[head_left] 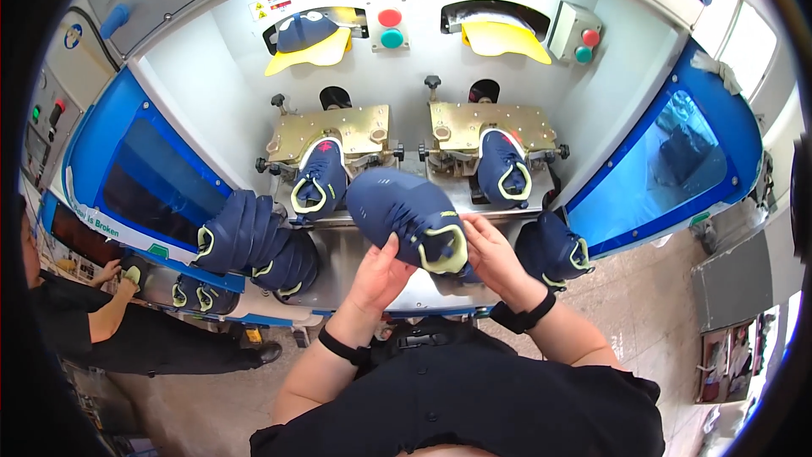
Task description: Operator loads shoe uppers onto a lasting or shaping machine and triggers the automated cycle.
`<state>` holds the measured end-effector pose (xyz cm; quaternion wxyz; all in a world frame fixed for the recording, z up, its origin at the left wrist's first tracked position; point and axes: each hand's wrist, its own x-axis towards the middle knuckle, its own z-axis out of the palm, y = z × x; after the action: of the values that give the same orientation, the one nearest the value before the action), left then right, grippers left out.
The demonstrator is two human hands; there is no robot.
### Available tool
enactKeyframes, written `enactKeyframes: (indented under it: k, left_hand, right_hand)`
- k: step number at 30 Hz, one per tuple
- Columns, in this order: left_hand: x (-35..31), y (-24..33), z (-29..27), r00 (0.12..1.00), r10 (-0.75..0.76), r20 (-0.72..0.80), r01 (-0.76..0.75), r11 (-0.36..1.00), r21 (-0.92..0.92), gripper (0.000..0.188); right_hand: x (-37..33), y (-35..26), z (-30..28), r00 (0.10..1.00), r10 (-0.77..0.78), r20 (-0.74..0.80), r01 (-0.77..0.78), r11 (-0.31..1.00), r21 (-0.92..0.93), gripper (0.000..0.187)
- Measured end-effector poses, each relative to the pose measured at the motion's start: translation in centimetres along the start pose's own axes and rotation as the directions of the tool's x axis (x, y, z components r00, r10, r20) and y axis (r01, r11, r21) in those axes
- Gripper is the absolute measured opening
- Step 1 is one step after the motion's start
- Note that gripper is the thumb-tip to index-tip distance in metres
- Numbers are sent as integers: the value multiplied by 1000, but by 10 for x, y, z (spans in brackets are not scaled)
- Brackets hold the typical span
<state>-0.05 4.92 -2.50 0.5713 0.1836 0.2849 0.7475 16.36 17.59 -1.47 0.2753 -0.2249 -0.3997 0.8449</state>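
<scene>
Between my two hands I hold a navy shoe upper [397,203] with a pale yellow-green lining, its toe pointing up and left. My left hand [382,275] grips its lower left side, thumb on top. On the right, my right hand [495,252] is closed at the heel by the collar. Beyond it, one navy shoe upper [320,179] sits at the left brass-coloured clamp plate [334,129], and another upper [502,171] at the right clamp plate [461,124]. The underside of the held upper is hidden.
Stacked navy uppers [254,241] lie at the left of the metal ledge, more uppers [551,250] at the right. Blue-framed window panels [161,178] flank the machine. Red and green buttons [390,27] are on its back wall. Another person's arm [114,309] shows at far left.
</scene>
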Motion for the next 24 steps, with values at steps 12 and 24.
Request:
enactKeyframes:
  k: [12, 24]
  left_hand:
    - [32, 45, 45, 984, -26, 177, -4, 986, 166, 58]
    - [-15, 39, -20, 987, -137, -79, 148, 977, 151, 35]
  right_hand:
    - [14, -123, 32, 323, -746, 583, 551, -353, -756, 32]
    - [191, -267, 12, 450, -801, 395, 273, -298, -915, 45]
